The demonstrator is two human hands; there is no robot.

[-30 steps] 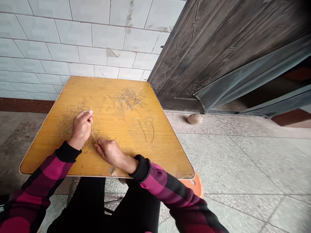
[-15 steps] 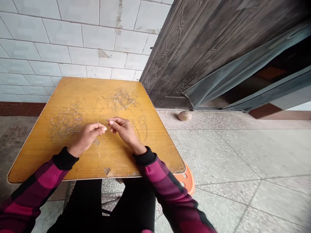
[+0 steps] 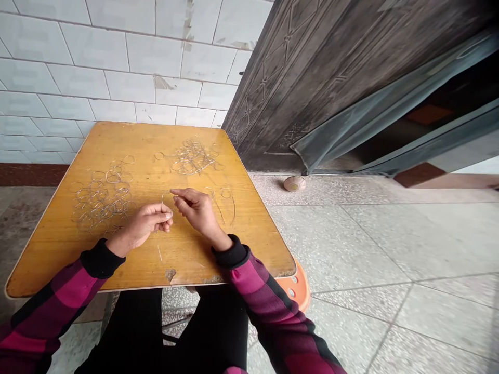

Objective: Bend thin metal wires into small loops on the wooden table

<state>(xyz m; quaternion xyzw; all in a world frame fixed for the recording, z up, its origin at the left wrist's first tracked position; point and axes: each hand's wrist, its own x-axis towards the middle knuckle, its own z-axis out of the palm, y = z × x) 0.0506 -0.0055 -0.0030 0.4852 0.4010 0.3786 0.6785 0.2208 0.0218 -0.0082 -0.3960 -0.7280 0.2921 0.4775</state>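
Note:
Over the wooden table, my left hand pinches a thin metal wire between thumb and fingers. The wire curves upward from that pinch toward my right hand. My right index finger and thumb close on its upper end; their exact grip is too small to make out. Below my left hand a short straight length of wire shows; whether it joins the held one I cannot tell. Left of my hands lies a pile of looped wires. Another tangled pile is farther back.
A few separate wires lie right of my right hand. An orange stool shows under the table's right corner. Behind are a tiled wall and a dark carved door. A roundish stone-like object is on the floor.
My left hand has turned slightly, its fingers now curled further round the wire. The wire between my hands now shows as an open curve. The view has shifted slightly.

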